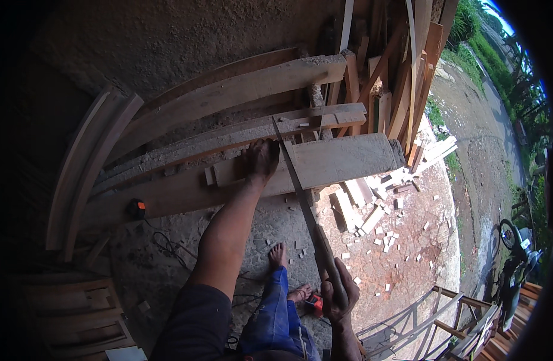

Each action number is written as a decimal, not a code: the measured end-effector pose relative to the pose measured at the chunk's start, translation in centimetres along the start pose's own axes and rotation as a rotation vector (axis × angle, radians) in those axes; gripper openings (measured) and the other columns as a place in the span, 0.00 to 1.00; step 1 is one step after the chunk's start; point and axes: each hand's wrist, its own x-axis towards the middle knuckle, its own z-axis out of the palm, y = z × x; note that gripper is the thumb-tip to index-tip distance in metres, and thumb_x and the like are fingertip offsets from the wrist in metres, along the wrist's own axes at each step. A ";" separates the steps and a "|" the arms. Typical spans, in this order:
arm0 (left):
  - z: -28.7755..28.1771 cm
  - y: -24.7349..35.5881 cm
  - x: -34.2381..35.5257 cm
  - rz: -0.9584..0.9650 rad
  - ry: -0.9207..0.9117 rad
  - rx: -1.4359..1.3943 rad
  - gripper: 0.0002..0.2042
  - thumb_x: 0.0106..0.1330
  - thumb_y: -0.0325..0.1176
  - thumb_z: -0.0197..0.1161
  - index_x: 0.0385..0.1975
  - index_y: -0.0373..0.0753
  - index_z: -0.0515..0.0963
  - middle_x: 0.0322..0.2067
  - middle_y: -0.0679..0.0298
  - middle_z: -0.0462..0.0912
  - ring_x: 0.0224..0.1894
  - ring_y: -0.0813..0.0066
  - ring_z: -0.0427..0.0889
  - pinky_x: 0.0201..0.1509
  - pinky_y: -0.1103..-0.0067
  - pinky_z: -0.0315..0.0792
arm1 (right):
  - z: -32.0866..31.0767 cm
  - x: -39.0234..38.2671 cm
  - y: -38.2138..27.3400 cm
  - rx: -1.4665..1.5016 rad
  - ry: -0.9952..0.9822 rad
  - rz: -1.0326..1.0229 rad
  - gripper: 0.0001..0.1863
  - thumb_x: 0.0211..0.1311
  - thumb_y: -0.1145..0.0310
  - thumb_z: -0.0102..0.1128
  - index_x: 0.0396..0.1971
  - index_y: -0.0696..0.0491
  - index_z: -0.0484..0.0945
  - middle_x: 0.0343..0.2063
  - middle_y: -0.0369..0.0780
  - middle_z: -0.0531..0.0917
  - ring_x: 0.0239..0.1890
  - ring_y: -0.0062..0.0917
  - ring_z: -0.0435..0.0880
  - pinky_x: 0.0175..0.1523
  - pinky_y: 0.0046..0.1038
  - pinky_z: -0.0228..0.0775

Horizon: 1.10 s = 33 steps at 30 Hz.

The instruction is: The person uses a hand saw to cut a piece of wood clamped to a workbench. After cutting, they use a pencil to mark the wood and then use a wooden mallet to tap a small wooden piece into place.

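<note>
My right hand point(338, 293) is wrapped round the handle of a handsaw point(300, 191), whose long narrow blade slants up and left across the workbench. The blade crosses a short piece of wood point(231, 171) lying on the thick bench plank point(355, 157). My left hand point(261, 159), fingers curled, grips that piece just left of the blade. Where the teeth meet the wood is too small to make out. Behind it, a long narrow beam point(186, 139) runs along the bench, dusted with sawdust.
A black and orange tape measure point(137, 208) sits on the plank at left. Wood offcuts point(373, 210) litter the floor at right. Upright boards point(403, 90) lean at the back. A red tool point(314, 304) and a cable point(165, 243) lie near my feet. A motorcycle point(517, 265) stands outside.
</note>
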 end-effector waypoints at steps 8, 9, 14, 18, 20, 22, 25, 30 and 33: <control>0.4 -0.1 0.6 -0.013 -0.032 0.036 0.15 0.73 0.45 0.53 0.37 0.43 0.83 0.40 0.59 0.86 0.50 0.57 0.82 0.53 0.53 0.70 | 0.7 1.7 0.2 -0.045 -0.046 0.058 0.30 0.66 0.62 0.68 0.62 0.64 0.73 0.51 0.54 0.85 0.48 0.40 0.89 0.50 0.33 0.81; 0.2 -0.2 0.6 -0.030 -0.050 0.036 0.15 0.73 0.45 0.53 0.36 0.43 0.83 0.40 0.59 0.86 0.50 0.57 0.82 0.53 0.53 0.69 | 0.1 1.2 -0.2 -0.105 -0.059 -0.002 0.30 0.66 0.62 0.68 0.62 0.64 0.73 0.51 0.54 0.85 0.48 0.41 0.89 0.50 0.33 0.82; 0.9 -1.1 0.3 0.025 0.050 0.023 0.14 0.72 0.44 0.54 0.35 0.43 0.83 0.39 0.61 0.87 0.51 0.58 0.82 0.55 0.54 0.69 | -2.2 -2.1 -0.3 -0.151 -0.030 -0.047 0.30 0.65 0.62 0.68 0.62 0.63 0.74 0.51 0.54 0.85 0.50 0.40 0.89 0.52 0.33 0.81; 1.2 -0.9 0.4 0.032 0.017 -0.002 0.14 0.71 0.44 0.54 0.34 0.44 0.83 0.38 0.62 0.87 0.50 0.58 0.82 0.55 0.55 0.69 | 0.2 2.2 -1.3 -0.005 -0.068 0.169 0.31 0.65 0.64 0.68 0.64 0.61 0.72 0.52 0.52 0.85 0.51 0.39 0.88 0.53 0.32 0.80; 0.9 -0.4 1.6 0.029 0.036 0.017 0.13 0.71 0.44 0.54 0.34 0.44 0.83 0.38 0.61 0.87 0.49 0.58 0.83 0.54 0.55 0.69 | 2.0 4.2 -1.0 -0.020 0.005 0.041 0.26 0.67 0.67 0.66 0.62 0.61 0.74 0.49 0.50 0.86 0.43 0.31 0.88 0.46 0.28 0.79; 1.4 -0.9 1.0 0.061 0.015 0.062 0.13 0.71 0.43 0.54 0.34 0.43 0.82 0.37 0.59 0.86 0.47 0.56 0.84 0.53 0.54 0.69 | 2.4 3.9 -0.9 0.057 -0.048 0.177 0.30 0.65 0.65 0.68 0.64 0.60 0.72 0.52 0.52 0.85 0.52 0.39 0.88 0.53 0.33 0.80; 1.1 -0.8 0.9 0.028 0.002 0.009 0.14 0.72 0.43 0.53 0.33 0.42 0.82 0.37 0.57 0.87 0.47 0.55 0.84 0.53 0.53 0.68 | 2.1 3.6 -0.5 0.031 -0.048 0.152 0.30 0.66 0.64 0.67 0.64 0.61 0.72 0.52 0.52 0.85 0.52 0.38 0.88 0.53 0.32 0.80; 0.4 -1.0 0.3 0.052 0.015 0.022 0.17 0.74 0.45 0.50 0.34 0.42 0.82 0.37 0.56 0.87 0.46 0.52 0.83 0.50 0.54 0.69 | -2.4 -4.3 -0.5 -0.135 -0.074 0.048 0.31 0.66 0.61 0.68 0.64 0.62 0.72 0.51 0.53 0.85 0.49 0.39 0.89 0.51 0.33 0.81; 1.1 -1.2 -0.1 0.063 0.023 0.020 0.17 0.74 0.45 0.49 0.34 0.41 0.82 0.38 0.55 0.87 0.45 0.50 0.83 0.49 0.54 0.70 | -3.0 -4.4 -0.5 -0.121 -0.085 0.100 0.32 0.65 0.61 0.69 0.64 0.63 0.72 0.52 0.53 0.84 0.50 0.39 0.89 0.52 0.34 0.81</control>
